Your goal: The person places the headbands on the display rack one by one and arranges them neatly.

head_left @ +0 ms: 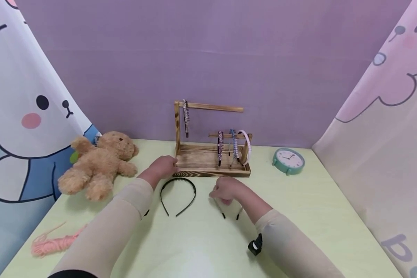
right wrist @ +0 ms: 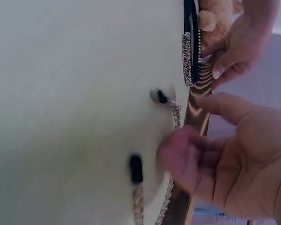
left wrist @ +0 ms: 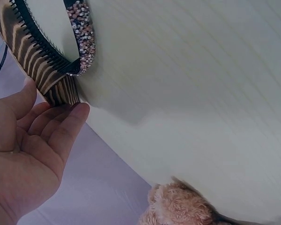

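Observation:
My left hand (head_left: pixel 162 166) grips the front left corner of a wooden headband stand (head_left: pixel 212 173), thumb on one side and fingers on the other. A black toothed headband (head_left: pixel 178 179) lies before the stand. Beside it is a glittery headband (left wrist: pixel 86 40), mostly hidden by the left arm in the head view. My right hand (head_left: pixel 227 189) is over a braided headband (right wrist: pixel 138 201) in front of the stand, its black-tipped ends showing. Its fingers (right wrist: pixel 178 147) bend, blurred, with the thumb apart; whether they touch the band is unclear.
A glittery headband (head_left: pixel 186 117) hangs on the stand's upper bar. Purple glittery (head_left: pixel 220 148), blue-and-white (head_left: pixel 234 143) and pale pink (head_left: pixel 247 148) headbands hang on the lower bar. A teddy bear (head_left: pixel 100 166) and pink yarn (head_left: pixel 53 245) lie left, a green clock (head_left: pixel 288 161) right.

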`<state>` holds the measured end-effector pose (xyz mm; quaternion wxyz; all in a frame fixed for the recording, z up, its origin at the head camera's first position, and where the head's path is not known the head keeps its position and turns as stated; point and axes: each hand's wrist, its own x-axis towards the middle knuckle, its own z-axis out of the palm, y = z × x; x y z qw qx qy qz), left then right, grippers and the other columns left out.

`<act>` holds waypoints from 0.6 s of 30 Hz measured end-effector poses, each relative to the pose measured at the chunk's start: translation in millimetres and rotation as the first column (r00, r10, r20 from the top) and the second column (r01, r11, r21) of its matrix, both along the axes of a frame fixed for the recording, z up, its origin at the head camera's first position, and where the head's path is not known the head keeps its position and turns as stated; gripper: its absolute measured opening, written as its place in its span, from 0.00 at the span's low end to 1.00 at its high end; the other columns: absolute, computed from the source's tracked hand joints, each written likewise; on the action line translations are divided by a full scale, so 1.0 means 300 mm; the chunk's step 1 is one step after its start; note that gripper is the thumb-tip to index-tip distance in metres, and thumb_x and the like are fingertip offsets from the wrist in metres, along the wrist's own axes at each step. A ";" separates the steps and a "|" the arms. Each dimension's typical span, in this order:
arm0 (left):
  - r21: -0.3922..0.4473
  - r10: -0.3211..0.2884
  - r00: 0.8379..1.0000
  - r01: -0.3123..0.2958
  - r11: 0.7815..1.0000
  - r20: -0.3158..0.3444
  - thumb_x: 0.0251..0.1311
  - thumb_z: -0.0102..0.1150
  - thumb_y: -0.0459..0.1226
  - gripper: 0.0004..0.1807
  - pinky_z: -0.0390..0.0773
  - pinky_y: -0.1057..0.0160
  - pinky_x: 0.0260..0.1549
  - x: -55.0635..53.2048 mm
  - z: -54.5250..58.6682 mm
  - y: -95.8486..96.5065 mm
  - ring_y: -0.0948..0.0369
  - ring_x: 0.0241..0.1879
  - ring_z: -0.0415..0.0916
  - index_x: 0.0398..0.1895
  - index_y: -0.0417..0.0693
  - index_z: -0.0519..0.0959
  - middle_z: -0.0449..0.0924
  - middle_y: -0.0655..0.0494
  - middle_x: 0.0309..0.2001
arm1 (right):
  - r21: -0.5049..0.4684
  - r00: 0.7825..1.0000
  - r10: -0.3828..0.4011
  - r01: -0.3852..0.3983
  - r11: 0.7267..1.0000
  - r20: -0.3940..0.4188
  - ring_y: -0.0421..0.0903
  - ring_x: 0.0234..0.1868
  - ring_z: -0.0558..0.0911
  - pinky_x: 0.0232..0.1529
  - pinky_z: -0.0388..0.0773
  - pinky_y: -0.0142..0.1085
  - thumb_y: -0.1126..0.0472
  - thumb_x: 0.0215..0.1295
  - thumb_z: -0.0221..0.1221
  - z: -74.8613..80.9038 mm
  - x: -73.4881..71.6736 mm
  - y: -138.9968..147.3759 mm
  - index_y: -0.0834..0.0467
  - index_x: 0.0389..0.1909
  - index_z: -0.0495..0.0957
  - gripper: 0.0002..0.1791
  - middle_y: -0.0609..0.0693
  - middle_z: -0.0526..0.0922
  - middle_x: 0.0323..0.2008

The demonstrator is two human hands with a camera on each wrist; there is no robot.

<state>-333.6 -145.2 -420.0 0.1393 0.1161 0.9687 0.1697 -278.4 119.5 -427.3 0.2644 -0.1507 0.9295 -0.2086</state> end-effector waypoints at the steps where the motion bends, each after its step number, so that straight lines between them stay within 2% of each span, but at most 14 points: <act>1: -0.001 0.004 1.000 -0.004 1.000 0.000 0.73 0.50 0.44 0.30 0.66 0.45 0.68 0.002 0.002 -0.002 0.43 0.68 0.65 0.73 0.38 0.62 0.69 0.40 0.67 | 0.074 0.999 0.020 -0.018 0.997 -0.025 0.46 0.16 0.78 0.29 0.78 0.35 0.52 0.67 0.61 0.006 0.003 -0.009 0.57 0.17 0.76 0.20 0.51 0.77 0.14; 3: 0.002 0.005 1.000 -0.005 1.000 0.002 0.73 0.50 0.43 0.30 0.66 0.45 0.67 0.004 0.005 -0.003 0.43 0.68 0.65 0.72 0.38 0.63 0.70 0.40 0.67 | 0.178 0.999 0.025 -0.020 0.984 -0.026 0.46 0.15 0.77 0.28 0.78 0.35 0.54 0.66 0.62 0.017 0.008 -0.028 0.57 0.16 0.76 0.19 0.51 0.76 0.12; 5: 0.007 0.004 1.000 -0.004 1.000 0.005 0.74 0.50 0.43 0.29 0.67 0.45 0.67 0.006 0.008 -0.003 0.43 0.67 0.66 0.72 0.38 0.63 0.70 0.40 0.66 | 0.231 1.000 0.011 -0.008 0.973 -0.013 0.46 0.16 0.81 0.28 0.81 0.36 0.62 0.64 0.61 0.023 0.009 -0.043 0.57 0.18 0.77 0.14 0.51 0.78 0.14; 7: 0.014 0.007 1.000 -0.007 1.000 0.011 0.74 0.50 0.43 0.29 0.68 0.45 0.66 0.009 0.009 -0.002 0.43 0.66 0.67 0.72 0.38 0.63 0.71 0.40 0.65 | 0.255 1.000 0.000 0.001 0.967 -0.008 0.48 0.18 0.84 0.27 0.82 0.36 0.68 0.61 0.59 0.024 0.008 -0.051 0.59 0.20 0.77 0.10 0.53 0.81 0.17; 10: 0.019 0.008 1.000 -0.008 1.000 0.013 0.73 0.50 0.43 0.28 0.70 0.46 0.64 0.009 0.005 -0.001 0.44 0.65 0.68 0.71 0.38 0.64 0.72 0.40 0.65 | 0.266 1.000 -0.006 0.010 0.964 -0.017 0.48 0.19 0.85 0.25 0.82 0.36 0.66 0.60 0.59 0.015 0.006 -0.051 0.58 0.19 0.76 0.10 0.53 0.81 0.17; 14: 0.017 -0.003 1.000 0.003 1.000 0.000 0.73 0.50 0.43 0.28 0.72 0.47 0.63 0.007 0.001 0.003 0.44 0.64 0.70 0.70 0.38 0.66 0.74 0.40 0.64 | 0.243 0.998 0.029 -0.015 0.970 -0.056 0.48 0.17 0.84 0.26 0.79 0.35 0.62 0.62 0.59 0.003 0.007 -0.025 0.55 0.16 0.73 0.14 0.51 0.79 0.15; 18: 0.006 -0.001 1.000 0.001 1.000 -0.011 0.73 0.51 0.43 0.27 0.72 0.47 0.62 0.011 0.007 0.006 0.44 0.63 0.71 0.69 0.38 0.68 0.75 0.41 0.62 | 0.091 0.998 0.049 -0.044 0.995 -0.051 0.49 0.20 0.84 0.26 0.82 0.38 0.62 0.64 0.58 -0.009 0.006 0.020 0.53 0.20 0.72 0.13 0.50 0.78 0.20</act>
